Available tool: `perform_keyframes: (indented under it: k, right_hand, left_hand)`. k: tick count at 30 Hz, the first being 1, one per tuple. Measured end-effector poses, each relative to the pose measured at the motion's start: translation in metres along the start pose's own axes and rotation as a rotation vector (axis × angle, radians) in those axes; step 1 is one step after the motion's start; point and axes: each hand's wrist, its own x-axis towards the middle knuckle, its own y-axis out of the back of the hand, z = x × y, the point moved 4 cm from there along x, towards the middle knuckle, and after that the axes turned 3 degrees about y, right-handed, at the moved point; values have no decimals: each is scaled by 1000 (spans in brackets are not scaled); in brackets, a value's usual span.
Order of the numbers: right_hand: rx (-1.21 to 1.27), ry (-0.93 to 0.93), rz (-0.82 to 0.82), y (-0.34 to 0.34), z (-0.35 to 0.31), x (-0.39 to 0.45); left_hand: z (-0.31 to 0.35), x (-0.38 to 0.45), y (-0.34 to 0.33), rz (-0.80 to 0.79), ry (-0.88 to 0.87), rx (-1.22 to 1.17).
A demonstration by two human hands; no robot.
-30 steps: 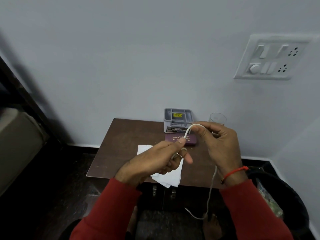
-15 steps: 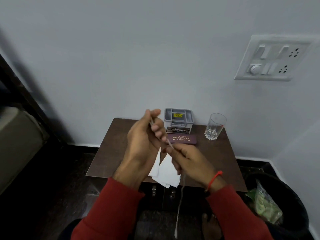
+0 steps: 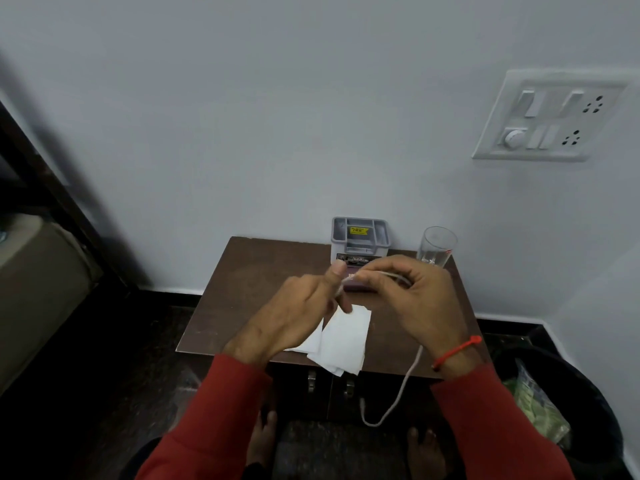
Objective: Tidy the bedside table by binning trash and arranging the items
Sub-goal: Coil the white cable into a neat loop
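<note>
Both hands hold a white cable [image 3: 405, 382] above the brown bedside table [image 3: 239, 282]. My left hand [image 3: 298, 313] pinches coiled turns of it near the thumb. My right hand [image 3: 412, 299] grips the strand beside it, and the loose end hangs down past the table's front edge. White tissue papers [image 3: 343, 341] lie on the table under the hands. A maroon spectacle case [image 3: 360, 288] is mostly hidden behind the fingers. At the back stand a grey organiser tray [image 3: 360, 237] and an empty glass [image 3: 437, 247].
A black bin [image 3: 581, 410] with green wrappers inside stands on the floor at the right of the table. A switchboard [image 3: 547, 119] is on the wall at upper right. A dark bed frame and mattress fill the left side. My bare feet are below the table.
My right hand has swung up and right from below the left hand, drawing the cable around. My left hand has dropped lower. The hanging end has shortened and curled.
</note>
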Motion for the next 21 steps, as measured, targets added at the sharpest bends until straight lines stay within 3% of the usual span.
perform_keyframes:
  k: [3,5,9,12,14,16,18,19,21]
  right_hand:
    - [-23,-39,107,13,15,3]
    - [-9,-92,79,14,25,2]
    - [-7,-182,-184,-16,41,-7]
    - [10,-302,-448,-43,40,-23]
    - [-35,-270,-545,-52,34,-28]
    - [-121,-124,-556,-51,22,-26]
    - [-154,-29,-544,-43,10,-20]
    - [-168,-5,-524,-37,6,-17]
    - [-239,49,-437,-20,-1,-10]
  left_hand:
    - [16,-2,-14,-195,30,-372]
    - [25,0,-18,-227,39,-608]
    - [35,8,-17,-22,28,-1134]
    - [26,13,-7,187,-53,-1289]
    - [18,11,0,314,-122,-1105]
    - [9,6,5,462,-203,-545]
    - [6,3,1,436,-310,0]
    - [1,4,-3,394,-340,163]
    - [-1,4,-6,296,-324,235]
